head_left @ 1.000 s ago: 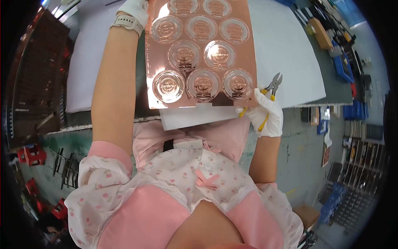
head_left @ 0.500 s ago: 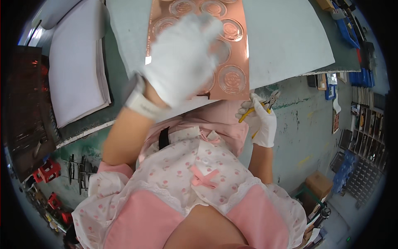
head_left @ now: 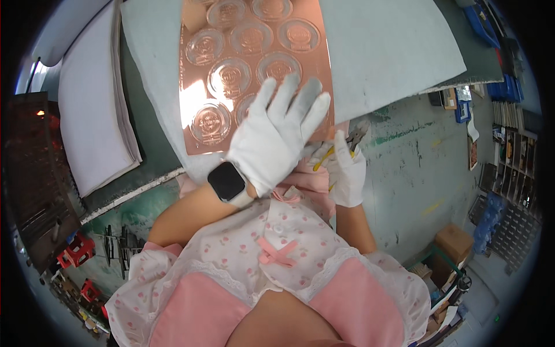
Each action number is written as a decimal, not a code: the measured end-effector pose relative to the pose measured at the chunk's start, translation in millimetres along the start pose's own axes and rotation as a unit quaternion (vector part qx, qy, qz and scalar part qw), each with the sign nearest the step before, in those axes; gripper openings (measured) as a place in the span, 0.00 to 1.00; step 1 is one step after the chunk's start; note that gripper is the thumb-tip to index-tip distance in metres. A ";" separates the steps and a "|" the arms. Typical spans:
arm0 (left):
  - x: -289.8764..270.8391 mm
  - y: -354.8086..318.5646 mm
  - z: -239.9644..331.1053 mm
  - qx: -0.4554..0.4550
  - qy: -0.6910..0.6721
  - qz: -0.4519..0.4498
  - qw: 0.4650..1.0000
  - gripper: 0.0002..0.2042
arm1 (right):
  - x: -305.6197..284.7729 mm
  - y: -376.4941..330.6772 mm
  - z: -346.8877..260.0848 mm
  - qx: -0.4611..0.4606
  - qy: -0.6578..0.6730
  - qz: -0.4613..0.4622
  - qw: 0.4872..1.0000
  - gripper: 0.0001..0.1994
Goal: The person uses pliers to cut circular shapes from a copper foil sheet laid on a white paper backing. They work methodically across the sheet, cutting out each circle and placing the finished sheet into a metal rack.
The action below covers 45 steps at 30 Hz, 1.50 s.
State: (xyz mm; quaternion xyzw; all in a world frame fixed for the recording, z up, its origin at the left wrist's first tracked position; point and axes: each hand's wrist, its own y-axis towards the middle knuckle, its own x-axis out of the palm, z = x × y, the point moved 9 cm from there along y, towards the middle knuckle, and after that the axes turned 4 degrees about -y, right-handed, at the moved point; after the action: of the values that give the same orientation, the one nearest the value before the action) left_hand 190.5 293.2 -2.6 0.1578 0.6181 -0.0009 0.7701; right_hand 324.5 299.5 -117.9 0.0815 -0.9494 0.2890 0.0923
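We have the left hand (head_left: 276,136) gloved in white, palm down, over the near right part of a copper-coloured sheet (head_left: 254,58). Its fingers are extended and slightly apart, with nothing gripped between them. Seen from above, contact is hard to judge: we cannot tell whether the palm presses the sheet or hovers just over it. The sheet extends beneath and beyond these fingers, its raised round forms in rows ahead and to their left.

The right hand (head_left: 348,176), also gloved, has its fingers closed on a pair of yellow-handled pliers (head_left: 356,136), just beside the sheet's near right corner.

Pale paper (head_left: 399,52) lies under the sheet and spreads to the right of the left fingers. A white stack (head_left: 92,110) rests on the dark green worktop (head_left: 151,110), well to their left.

We judge the step in hand to be flat-hand handling of the sheet, with the pliers held in reserve. Our next move calls for even palm pressure and the plier tips kept clear of the polished surface.
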 end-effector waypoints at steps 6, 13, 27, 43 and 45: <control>-15.3 -18.8 20.0 0.013 -0.130 -0.021 0.991 0.25 | 15.8 -5.8 -16.0 -0.056 -0.043 0.016 0.997 0.07; -65.3 -65.7 -50.3 -0.168 -0.616 -0.050 0.768 0.18 | 12.0 -3.4 -19.7 -0.029 -0.056 -0.018 0.998 0.03; -80.3 -76.5 -118.3 -0.307 -0.167 0.149 0.925 0.24 | 56.7 38.1 -183.3 -0.208 -0.205 -0.030 0.956 0.11; -47.5 -78.6 -162.7 -0.411 -0.478 0.274 0.726 0.28 | 165.4 196.9 -254.5 -0.286 -0.226 -0.060 0.929 0.15; -48.5 -71.4 -176.9 -0.414 -0.585 0.278 0.640 0.28 | 149.4 199.0 -254.0 -0.225 -0.121 -0.070 0.964 0.14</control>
State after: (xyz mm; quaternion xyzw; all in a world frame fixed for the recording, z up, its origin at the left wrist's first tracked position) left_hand -3.3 259.2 -6.6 -0.0464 -0.0989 0.3766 0.9199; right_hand 170.7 590.6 16.3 0.1590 -0.9860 0.0486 0.0127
